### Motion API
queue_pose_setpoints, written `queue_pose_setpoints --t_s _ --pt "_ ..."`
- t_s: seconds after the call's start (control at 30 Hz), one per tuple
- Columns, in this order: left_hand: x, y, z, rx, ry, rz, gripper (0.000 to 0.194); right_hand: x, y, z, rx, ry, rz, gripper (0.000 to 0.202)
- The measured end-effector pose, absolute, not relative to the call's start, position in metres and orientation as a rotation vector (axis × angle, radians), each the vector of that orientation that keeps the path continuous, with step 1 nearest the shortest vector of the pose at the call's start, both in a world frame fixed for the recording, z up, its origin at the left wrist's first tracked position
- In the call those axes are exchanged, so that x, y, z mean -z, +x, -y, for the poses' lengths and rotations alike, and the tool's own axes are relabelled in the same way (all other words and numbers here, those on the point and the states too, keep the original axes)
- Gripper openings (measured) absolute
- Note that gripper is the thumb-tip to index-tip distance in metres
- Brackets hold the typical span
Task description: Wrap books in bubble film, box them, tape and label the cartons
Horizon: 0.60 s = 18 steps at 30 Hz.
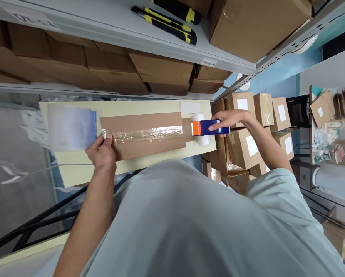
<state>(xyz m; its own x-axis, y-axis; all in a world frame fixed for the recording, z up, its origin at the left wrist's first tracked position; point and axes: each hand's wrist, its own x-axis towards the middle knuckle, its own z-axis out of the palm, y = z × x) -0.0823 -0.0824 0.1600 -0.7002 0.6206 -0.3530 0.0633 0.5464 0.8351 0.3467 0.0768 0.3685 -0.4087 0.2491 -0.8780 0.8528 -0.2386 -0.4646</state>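
A long, flat-looking brown cardboard box (149,148) lies on the pale yellow tabletop. A strip of clear packing tape (149,134) runs lengthwise over it. At the box's left end, my left hand (102,152) is closed, thumb and fingers pinching the edge where the tape ends. Wrapped in my right hand (228,118) is a blue and orange tape dispenser (205,127), its toothed orange end beside the box's right flap. Partly under the dispenser is a white roll (203,140).
A shelf (109,23) above the far side carries two utility knives (166,24) and cardboard boxes (161,69). Bubble-wrap-like sheeting (70,127) lies at the table's left. Stacked labelled cartons (244,144) stand right, near my right arm. A white label (190,107) lies behind the box.
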Motion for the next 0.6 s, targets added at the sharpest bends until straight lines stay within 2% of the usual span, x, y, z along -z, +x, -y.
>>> queue_pose_setpoints --t_s 0.13,0.33,0.5,0.6 --pt "-0.167 -0.076 0.081 -1.164 0.386 -2.153 0.026 -0.363 0.362 -0.08 1.617 1.332 -1.616 0.056" --pt "-0.18 -0.069 0.078 -1.135 0.42 -2.201 0.015 -0.328 0.345 -0.078 1.46 1.374 -1.573 0.05" --pt "-0.191 -0.065 0.077 -1.059 0.484 -2.233 0.009 -0.303 0.321 -0.064 1.054 1.332 -1.81 0.048" --pt "-0.19 -0.067 0.079 -1.045 0.541 -2.223 0.015 -0.28 0.303 -0.048 0.888 1.415 -1.914 0.039"
